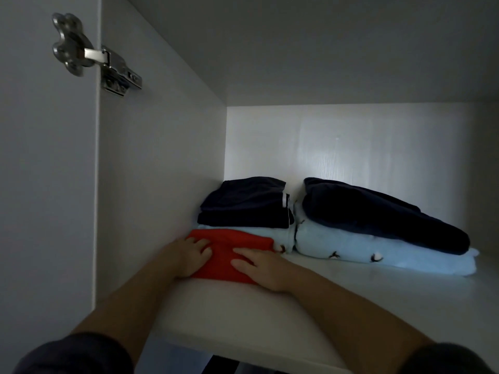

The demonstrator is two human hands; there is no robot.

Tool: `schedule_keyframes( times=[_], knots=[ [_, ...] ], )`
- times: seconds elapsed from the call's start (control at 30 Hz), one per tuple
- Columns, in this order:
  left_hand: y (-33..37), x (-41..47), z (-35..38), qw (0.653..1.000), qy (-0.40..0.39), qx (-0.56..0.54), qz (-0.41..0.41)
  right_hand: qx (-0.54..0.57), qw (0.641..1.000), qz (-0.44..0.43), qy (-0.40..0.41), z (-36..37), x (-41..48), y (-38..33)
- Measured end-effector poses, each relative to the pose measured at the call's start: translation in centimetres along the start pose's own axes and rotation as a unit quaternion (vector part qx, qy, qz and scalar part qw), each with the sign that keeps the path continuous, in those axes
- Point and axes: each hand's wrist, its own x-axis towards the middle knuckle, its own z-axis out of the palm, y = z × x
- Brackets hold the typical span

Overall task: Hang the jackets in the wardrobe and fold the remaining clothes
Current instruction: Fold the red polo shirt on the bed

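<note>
Red on white: shows the red folded garment (pixel 229 255) at the front left of the wardrobe shelf (pixel 351 292), touching the pale blue printed stack (pixel 337 247) further back on the shelf. Looks soft, light and limp; likely slumps if lifted by one edge, so better scooped from both ends. Rests the left hand (pixel 190 256) on the end nearer the shelf's left wall, fingers slightly bent, gripping nothing. Lays the right hand (pixel 263 268) flat on the end nearer the shelf's middle, fingers straight, pressing cloth.
</note>
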Motion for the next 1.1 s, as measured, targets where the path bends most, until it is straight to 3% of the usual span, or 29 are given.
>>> schedule_keyframes(
  times=[0.1,0.17,0.23,0.3,0.4,0.5,0.6,0.8,0.9,1.0,1.03,1.1],
  knots=[
    [0.0,0.8,-1.0,0.999,-0.03,-0.029,-0.025,0.027,1.0,0.014,0.006,-2.0,-0.8,1.3],
    [1.0,1.6,-1.7,0.999,-0.017,-0.045,-0.025,-0.099,0.989,0.035,0.102,-4.1,-1.1,3.2],
    [2.5,2.4,-2.1,0.995,0.059,-0.078,-0.017,-0.232,0.948,0.107,0.188,-6.4,-1.8,5.5],
    [4.2,3.4,-2.5,0.988,0.129,-0.089,0.0,-0.294,0.92,0.169,0.196,-8.3,-2.6,7.6],
    [6.1,5.3,-2.5,0.989,0.101,-0.11,0.013,-0.389,0.881,0.155,0.219,-9.6,-3.3,9.3],
    [7.2,6.9,-2.0,0.992,0.046,-0.119,0.006,-0.37,0.871,0.211,0.244,-9.9,-3.8,9.8],
    [7.5,8.1,-1.6,0.993,0.028,-0.111,-0.002,-0.35,0.878,0.245,0.215,-9.8,-4.0,11.1],
    [7.1,9.8,-1.3,0.991,0.028,-0.134,0.006,-0.324,0.922,0.167,0.132,-11.6,-3.8,13.0],
    [7.1,9.3,-0.8,0.994,0.087,-0.065,-0.012,-0.35,0.911,0.133,0.172,-12.2,-5.0,13.9],
    [7.8,9.2,-2.3,0.964,0.253,0.076,-0.026,-0.402,0.852,0.178,0.283,-13.3,-5.5,14.3],
    [8.0,9.5,-3.2,0.959,0.272,0.082,-0.014,-0.394,0.851,0.202,0.281,-13.6,-5.2,14.4],
    [8.2,10.5,-4.6,0.974,0.224,0.029,0.031,-0.364,0.869,0.223,0.25,-14.0,-4.3,14.6]
  ],
)
